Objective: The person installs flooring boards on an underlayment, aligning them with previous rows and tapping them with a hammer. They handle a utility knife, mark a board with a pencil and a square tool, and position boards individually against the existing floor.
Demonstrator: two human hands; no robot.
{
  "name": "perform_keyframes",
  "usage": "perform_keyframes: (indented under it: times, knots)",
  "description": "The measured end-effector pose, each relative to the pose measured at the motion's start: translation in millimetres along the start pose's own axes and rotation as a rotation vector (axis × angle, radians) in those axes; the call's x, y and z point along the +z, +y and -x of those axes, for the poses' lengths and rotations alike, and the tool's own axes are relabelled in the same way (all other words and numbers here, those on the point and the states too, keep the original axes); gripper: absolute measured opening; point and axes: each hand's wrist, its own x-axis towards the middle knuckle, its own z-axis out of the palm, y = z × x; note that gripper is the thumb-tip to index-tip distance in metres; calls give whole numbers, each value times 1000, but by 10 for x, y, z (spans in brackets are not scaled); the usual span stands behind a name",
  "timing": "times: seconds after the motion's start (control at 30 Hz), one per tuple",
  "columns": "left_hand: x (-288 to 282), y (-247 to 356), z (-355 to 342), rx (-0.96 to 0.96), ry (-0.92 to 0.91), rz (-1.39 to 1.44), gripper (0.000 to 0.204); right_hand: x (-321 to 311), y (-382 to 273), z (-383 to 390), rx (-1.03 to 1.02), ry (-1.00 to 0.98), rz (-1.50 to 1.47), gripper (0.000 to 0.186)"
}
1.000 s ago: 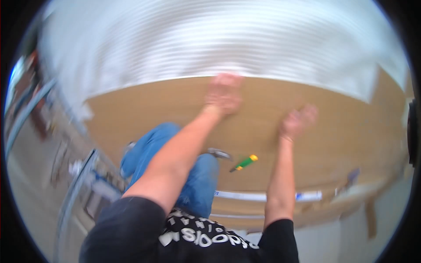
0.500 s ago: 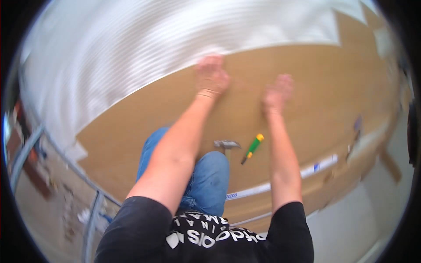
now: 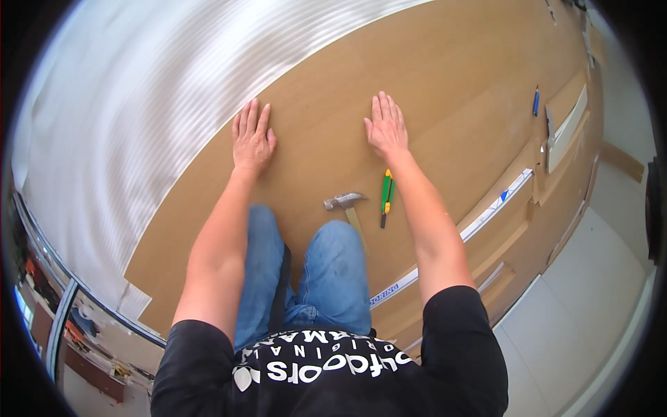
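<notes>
- While both hands lie palm down on the brown sheet (image 3: pixel 313 125), its long left edge borders the white ridged sheet (image 3: pixel 174 83); which overlaps the other cannot be told.
- Left hand (image 3: pixel 253 142): fingers slightly spread, nothing pinched, fingertips at that left edge; of the two hands, the nearer to the border.
- Brown sheet: beneath and between the hands, its apparent long axis running from the near left corner toward the far right.
- Hammer (image 3: pixel 344 201): just beyond the right knee, well in from the left edge, its handle partly hidden.
- Right hand (image 3: pixel 387 132): fingers nearly together, thumb apart, grasping nothing, farther in from the left edge.
- Green-and-yellow cutter (image 3: pixel 387 194): just nearer the body than the right hand.
- White strip (image 3: pixel 497 205): along the sheet's right side, passing behind the right forearm.
- Blue pencil-like stick (image 3: pixel 536 101): toward the right edge, farther off.
</notes>
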Motion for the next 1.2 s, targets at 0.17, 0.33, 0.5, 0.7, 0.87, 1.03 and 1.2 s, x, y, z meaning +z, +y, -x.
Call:
perform_keyframes:
  times: [0.17, 0.33, 0.5, 0.7, 0.87, 1.03, 1.2]
  knots:
    - [209, -3, -7, 4, 94, 26, 64, 47, 334, -190, 143, 54, 2, 62]
    - [266, -100, 48, -35, 50, -22, 67, 91, -226, 212, -101, -9, -25, 59]
    - [266, -75, -7, -46, 7, -16, 68, -180, 205, -247, -20, 118, -93, 42]
    - [253, -48, -35, -42, -8, 1, 67, -464, 328, -853, 880, -312, -1003, 32]
    - [295, -47, -40, -28, -4, -10, 69, -347, 446, -794, 947, -290, -1160, 30]
    - [315, -62, -25, -27, -14, -35, 68, -280, 464, -757, 939, -284, -1244, 27]
    - [334, -64, -24, -19, -15, -41, 67, -341, 407, -789, 942, -265, -1217, 25]
